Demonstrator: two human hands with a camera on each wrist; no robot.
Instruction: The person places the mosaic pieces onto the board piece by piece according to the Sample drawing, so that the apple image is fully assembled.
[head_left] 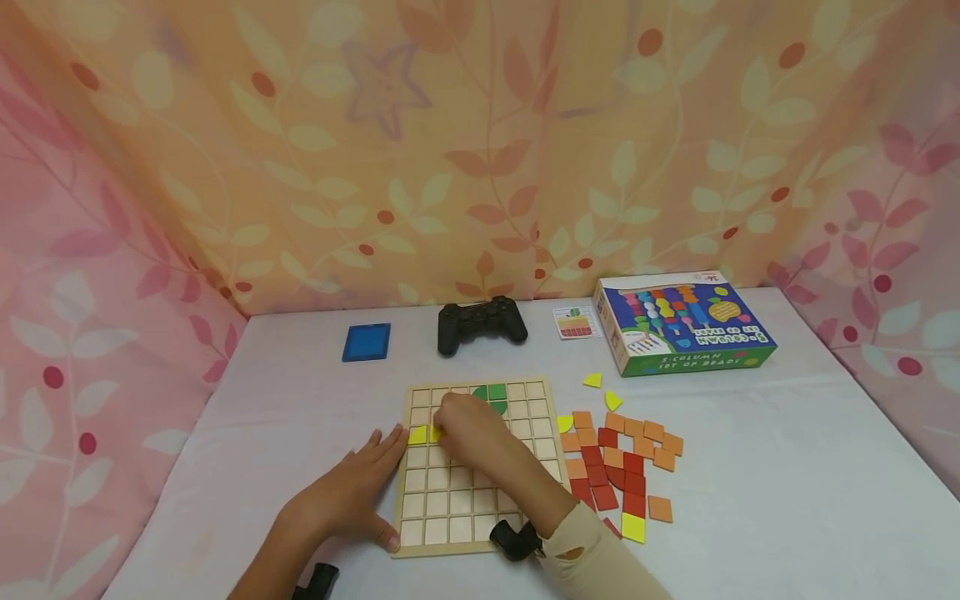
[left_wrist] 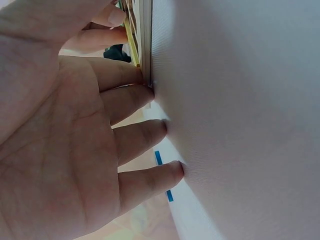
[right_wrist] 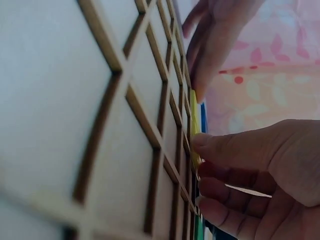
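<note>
A wooden grid board lies on the white table. My left hand steadies its left side, fingers extended at the edge and thumb at the near left corner. In the left wrist view, the fingertips meet the board's edge and the cloth. My right hand reaches over the board and pinches a yellow tile at the grid, its fingers curled. Beside that tile, a yellow square tile sits in the leftmost column. Green tiles occupy cells near the far edge. The right fingers partly hide the pinched tile.
Loose orange, red and yellow tiles spread right of the board. Behind stand a blue square frame, a black game controller, a pattern card and a beads box. Patterned curtains enclose the table's back and sides.
</note>
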